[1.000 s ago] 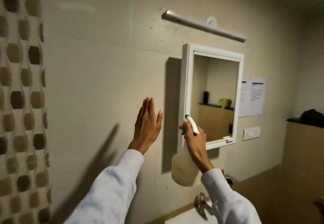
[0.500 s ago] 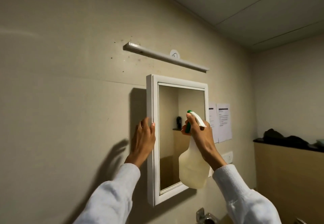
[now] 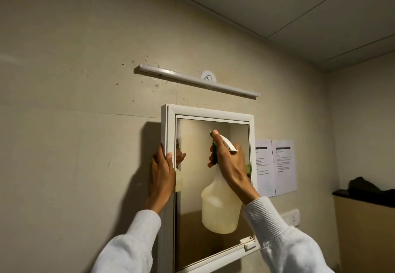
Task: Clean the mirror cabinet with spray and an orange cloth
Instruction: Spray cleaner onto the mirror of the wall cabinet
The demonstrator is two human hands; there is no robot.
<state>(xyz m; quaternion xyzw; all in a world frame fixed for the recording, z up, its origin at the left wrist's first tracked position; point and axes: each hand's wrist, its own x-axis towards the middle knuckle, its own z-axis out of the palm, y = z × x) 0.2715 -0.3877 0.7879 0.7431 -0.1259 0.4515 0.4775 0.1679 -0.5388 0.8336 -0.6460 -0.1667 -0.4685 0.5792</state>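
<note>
the white-framed mirror cabinet (image 3: 208, 110) hangs at centre frame; its glass is fragile, so the left hand (image 3: 161, 173) clasps the stiff frame edge. the right hand (image 3: 228, 161) grips the neck of the translucent plastic spray bottle (image 3: 220, 206), light-looking, fingers around the green trigger. no orange cloth in view.

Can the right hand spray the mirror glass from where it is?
Probably yes: the right hand grips the spray bottle directly before the mirror glass, nothing between them. The left hand holds only the cabinet frame.
</note>
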